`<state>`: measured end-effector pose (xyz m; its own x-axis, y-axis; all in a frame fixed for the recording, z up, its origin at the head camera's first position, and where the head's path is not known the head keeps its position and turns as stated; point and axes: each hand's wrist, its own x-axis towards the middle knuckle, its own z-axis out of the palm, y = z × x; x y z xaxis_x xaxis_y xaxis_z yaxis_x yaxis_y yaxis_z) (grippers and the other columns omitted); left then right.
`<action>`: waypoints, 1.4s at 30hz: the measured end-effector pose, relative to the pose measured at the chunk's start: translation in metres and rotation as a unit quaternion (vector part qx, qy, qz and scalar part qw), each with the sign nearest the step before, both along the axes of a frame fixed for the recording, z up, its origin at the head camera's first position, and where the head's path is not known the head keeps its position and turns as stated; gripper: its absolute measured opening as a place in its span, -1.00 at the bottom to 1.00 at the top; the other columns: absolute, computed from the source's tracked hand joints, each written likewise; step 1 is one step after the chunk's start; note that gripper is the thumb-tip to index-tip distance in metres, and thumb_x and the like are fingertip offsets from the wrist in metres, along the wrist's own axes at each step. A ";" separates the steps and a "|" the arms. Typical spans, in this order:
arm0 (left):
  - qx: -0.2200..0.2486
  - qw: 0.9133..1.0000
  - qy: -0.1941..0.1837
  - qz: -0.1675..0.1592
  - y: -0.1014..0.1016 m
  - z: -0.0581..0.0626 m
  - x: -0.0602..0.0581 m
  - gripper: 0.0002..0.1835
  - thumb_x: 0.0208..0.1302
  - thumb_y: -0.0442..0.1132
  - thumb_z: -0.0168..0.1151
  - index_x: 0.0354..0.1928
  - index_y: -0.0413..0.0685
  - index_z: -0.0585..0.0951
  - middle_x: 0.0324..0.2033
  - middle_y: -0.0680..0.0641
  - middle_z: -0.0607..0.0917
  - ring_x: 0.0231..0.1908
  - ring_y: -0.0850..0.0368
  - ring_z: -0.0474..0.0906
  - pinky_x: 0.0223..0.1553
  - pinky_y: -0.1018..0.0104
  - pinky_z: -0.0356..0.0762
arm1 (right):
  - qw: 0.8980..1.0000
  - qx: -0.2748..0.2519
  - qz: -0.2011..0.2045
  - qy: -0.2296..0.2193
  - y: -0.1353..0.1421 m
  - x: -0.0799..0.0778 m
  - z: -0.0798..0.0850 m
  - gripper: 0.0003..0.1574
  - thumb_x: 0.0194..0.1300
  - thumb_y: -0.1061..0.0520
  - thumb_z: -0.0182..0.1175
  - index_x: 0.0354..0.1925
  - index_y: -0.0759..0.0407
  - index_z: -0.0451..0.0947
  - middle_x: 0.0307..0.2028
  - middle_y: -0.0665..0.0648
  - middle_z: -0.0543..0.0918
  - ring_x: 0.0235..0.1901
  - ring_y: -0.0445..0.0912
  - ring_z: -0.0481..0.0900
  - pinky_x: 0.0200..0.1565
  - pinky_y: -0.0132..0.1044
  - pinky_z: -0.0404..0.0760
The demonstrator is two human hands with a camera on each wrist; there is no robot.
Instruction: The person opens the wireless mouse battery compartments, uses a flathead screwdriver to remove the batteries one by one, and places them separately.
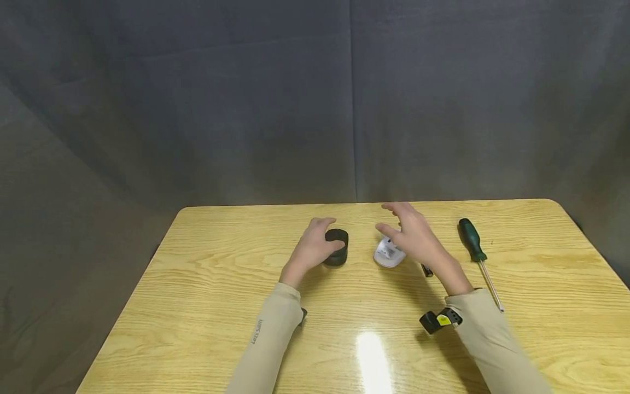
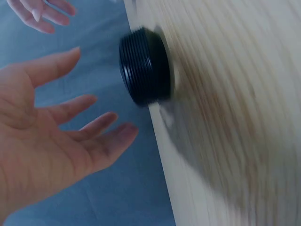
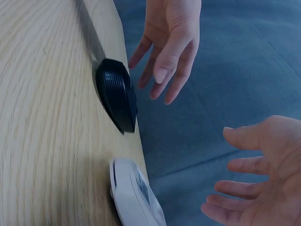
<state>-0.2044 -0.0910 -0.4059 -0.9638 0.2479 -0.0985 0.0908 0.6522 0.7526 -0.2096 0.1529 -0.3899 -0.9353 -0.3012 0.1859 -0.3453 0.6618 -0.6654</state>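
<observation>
My left hand (image 1: 314, 245) hovers beside a squat black cylinder (image 1: 336, 258) with a ribbed side, fingers spread and loosely bent. In the left wrist view a gap shows between that hand (image 2: 61, 132) and the cylinder (image 2: 145, 66), which stands on the table. Above a white, rounded, mouse-like device (image 1: 388, 254) is my right hand (image 1: 415, 236), holding nothing. The right wrist view shows the white device (image 3: 134, 193) lying on the wood, apart from the relaxed fingers of the right hand (image 3: 263, 179). Part of the device is hidden by this hand in the head view.
A screwdriver (image 1: 471, 239) with a dark green handle lies to the right, its shaft pointing toward the front. Partly behind the right wrist is a small black item (image 1: 427, 270), its kind unclear. Dark cloth (image 1: 275, 120) hangs behind the wooden table (image 1: 206, 284).
</observation>
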 end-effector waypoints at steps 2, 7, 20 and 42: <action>-0.006 1.000 -0.010 -0.006 -0.006 0.000 -0.002 -0.28 0.43 -0.21 0.29 0.54 -0.22 0.28 0.45 -0.32 0.28 0.34 -0.28 0.36 0.31 -0.19 0.42 | 1.000 0.001 0.008 -0.007 -0.005 -0.001 -0.001 -0.32 0.52 0.07 0.22 0.41 0.42 0.35 0.36 0.46 0.41 0.31 0.34 0.39 0.23 0.28 0.47; -0.015 0.999 -0.027 -0.021 -0.016 -0.003 -0.006 -0.20 0.38 -0.19 0.35 0.56 -0.22 0.24 0.45 -0.33 0.27 0.31 -0.28 0.38 0.31 -0.20 0.43 | 0.999 0.007 0.029 -0.028 -0.019 -0.005 -0.007 -0.27 0.48 0.08 0.26 0.43 0.42 0.32 0.38 0.45 0.40 0.36 0.34 0.36 0.30 0.29 0.40; 0.014 0.995 -0.032 -0.093 -0.039 -0.016 -0.011 -0.09 0.20 -0.34 0.46 0.56 -0.22 0.25 0.54 -0.28 0.23 0.47 -0.31 0.23 0.44 -0.19 0.26 | 0.994 -0.017 0.082 -0.067 -0.060 -0.005 -0.028 -0.14 0.31 0.11 0.39 0.43 0.44 0.31 0.40 0.45 0.40 0.40 0.35 0.33 0.36 0.27 0.36; 0.010 0.996 -0.016 -0.087 -0.033 -0.026 -0.010 -0.21 0.17 -0.51 0.46 0.46 -0.22 0.42 0.46 -0.20 0.40 0.37 -0.18 0.41 0.43 -0.12 0.29 | 0.992 -0.011 0.106 -0.064 -0.083 -0.003 -0.047 -0.21 0.15 0.25 0.49 0.28 0.49 0.42 0.24 0.44 0.52 0.22 0.27 0.51 0.29 0.15 0.48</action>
<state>-0.2146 -0.1239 -0.4316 -0.9025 0.4129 -0.1227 0.1763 0.6140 0.7694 -0.2127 0.0702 -0.4371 -0.8679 -0.4905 0.0788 -0.3874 0.5690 -0.7253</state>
